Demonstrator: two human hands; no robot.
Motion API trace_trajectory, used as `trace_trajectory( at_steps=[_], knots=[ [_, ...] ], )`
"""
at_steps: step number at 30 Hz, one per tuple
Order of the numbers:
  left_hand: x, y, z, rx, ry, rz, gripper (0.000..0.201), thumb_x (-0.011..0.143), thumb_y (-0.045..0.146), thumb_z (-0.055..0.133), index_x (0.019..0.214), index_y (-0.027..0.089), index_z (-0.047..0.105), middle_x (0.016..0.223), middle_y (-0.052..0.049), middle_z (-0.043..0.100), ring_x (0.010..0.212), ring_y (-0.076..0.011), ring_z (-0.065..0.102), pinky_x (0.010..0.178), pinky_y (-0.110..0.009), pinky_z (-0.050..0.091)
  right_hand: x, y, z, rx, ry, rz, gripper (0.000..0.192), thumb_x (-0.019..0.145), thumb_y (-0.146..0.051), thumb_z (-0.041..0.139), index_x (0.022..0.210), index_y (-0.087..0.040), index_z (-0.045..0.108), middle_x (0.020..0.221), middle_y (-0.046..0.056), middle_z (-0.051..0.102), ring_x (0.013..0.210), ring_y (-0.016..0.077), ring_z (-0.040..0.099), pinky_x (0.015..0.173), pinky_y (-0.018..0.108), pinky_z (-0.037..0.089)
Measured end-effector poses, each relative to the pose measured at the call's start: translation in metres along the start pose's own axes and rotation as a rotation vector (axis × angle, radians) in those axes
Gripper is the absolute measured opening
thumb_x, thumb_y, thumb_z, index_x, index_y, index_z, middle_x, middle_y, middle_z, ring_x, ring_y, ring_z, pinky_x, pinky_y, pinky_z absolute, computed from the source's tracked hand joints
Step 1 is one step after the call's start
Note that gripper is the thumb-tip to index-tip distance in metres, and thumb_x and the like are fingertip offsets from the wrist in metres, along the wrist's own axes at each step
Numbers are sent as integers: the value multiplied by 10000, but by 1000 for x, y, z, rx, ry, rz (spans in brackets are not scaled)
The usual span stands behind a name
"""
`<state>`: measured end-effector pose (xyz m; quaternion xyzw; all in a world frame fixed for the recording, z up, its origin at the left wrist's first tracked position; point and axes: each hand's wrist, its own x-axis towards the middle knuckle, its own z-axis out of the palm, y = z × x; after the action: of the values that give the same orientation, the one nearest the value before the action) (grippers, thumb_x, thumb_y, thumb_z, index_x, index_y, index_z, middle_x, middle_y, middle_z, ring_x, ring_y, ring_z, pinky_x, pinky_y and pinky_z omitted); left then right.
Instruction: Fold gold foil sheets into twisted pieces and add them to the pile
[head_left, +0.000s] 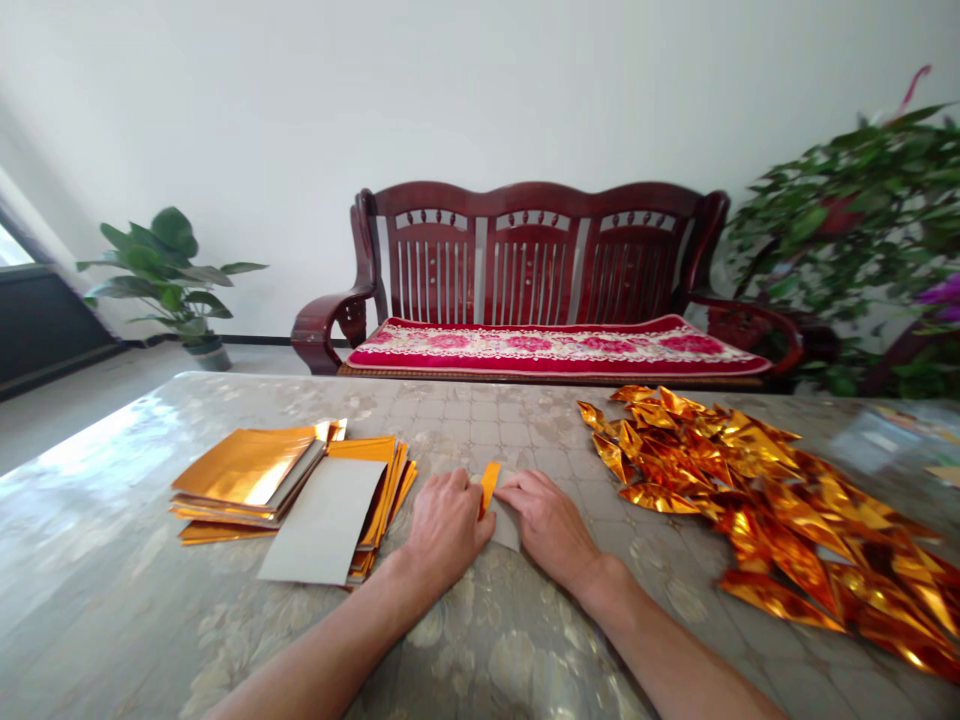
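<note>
A sheet of gold foil paper [490, 484] lies on the table [480, 640] between my hands, grey side up, one gold edge folded upward. My left hand [448, 528] pinches that raised gold flap with thumb and fingers. My right hand [546, 522] presses flat on the sheet's right part, fingertips at the fold. Most of the sheet is hidden under both hands.
A stack of flat gold sheets [247, 470] with one grey-side-up sheet [326, 522] lies to the left. A pile of folded gold pieces [780, 510] spreads at the right. Beyond the table stand a red wooden bench [540, 280] and potted plants [169, 275].
</note>
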<state>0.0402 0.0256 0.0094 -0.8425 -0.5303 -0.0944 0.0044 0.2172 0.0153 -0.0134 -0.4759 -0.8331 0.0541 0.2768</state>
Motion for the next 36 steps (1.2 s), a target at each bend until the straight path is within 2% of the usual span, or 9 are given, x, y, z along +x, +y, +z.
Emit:
trace_trajectory(
  at_steps=[8,18,23,27,30,33,36],
  knots=[
    [0,1,2,1,17,4,227,879,285,505,869,195,714,889,-77,655,835,-231,619,769,-361,441,2,1,1,9,0,59,454,880,26,416,1143,-227,686,987,52,652,974,183,553,884,304,463],
    [0,0,2,-10,24,3,240,897,234,471,857,196,705,874,-70,655,820,-224,620,756,-351,438,2,-1,1,-68,-31,33,372,900,7,417,1074,-198,674,1000,62,637,989,192,538,885,305,458],
    [1,-5,3,-24,11,3,260,893,157,461,995,228,689,907,-57,653,845,-216,609,775,-340,436,5,-4,-1,-165,-74,7,310,882,8,458,1041,-182,644,1051,73,641,1006,204,527,896,321,443],
    [-3,-8,0,18,128,30,350,910,160,482,1221,271,596,1092,-63,637,981,-241,576,860,-369,428,9,-5,-4,-265,-132,-9,263,886,-9,474,1014,-182,625,1045,73,649,1007,215,527,869,324,428],
    [-10,-6,-3,3,209,155,317,968,198,428,1244,271,567,1211,-66,608,1027,-230,555,890,-362,428,11,-7,-6,-312,-158,-14,245,898,-31,472,1011,-191,618,1030,65,652,1000,222,530,844,332,411],
    [-18,2,-4,-59,140,263,286,987,186,387,1194,245,575,1097,-59,647,964,-204,574,867,-335,449,12,-10,-9,-348,-160,13,224,884,-32,479,932,-202,617,985,61,659,965,230,533,809,345,388],
    [-23,11,-2,-79,58,211,302,962,155,410,1222,234,542,1074,-59,650,981,-212,586,886,-346,466,11,-12,-12,-385,-148,34,198,841,-28,519,867,-203,609,948,67,661,937,237,527,783,353,366]
  ],
)
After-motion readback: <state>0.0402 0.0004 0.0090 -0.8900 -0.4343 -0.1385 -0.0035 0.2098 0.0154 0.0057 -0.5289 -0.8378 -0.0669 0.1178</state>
